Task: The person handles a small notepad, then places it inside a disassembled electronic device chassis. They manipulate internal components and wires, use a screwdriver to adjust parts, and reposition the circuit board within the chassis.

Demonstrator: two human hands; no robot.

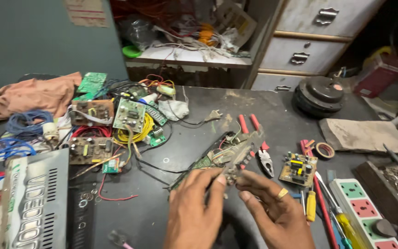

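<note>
Head: circuit board (217,159) slants up-right.

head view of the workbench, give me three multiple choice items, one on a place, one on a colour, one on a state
1. Where do the pliers lie?
A. Just beyond the hands, between the long circuit board and the small yellow-part board
B. On the shelf at the back
C. On the orange cloth

2. What colour are the pliers' handles?
A. Blue
B. Red
C. Green

3. How do the hands stand?
A. Both flat on the table
B. One out of view
C. Left hand and right hand meet with fingertips on a small part

Answers: 1 A, the pliers lie on the dark table between the two boards. 2 B, both handles are red. 3 C, both hands' fingertips pinch the small part between them.
</note>
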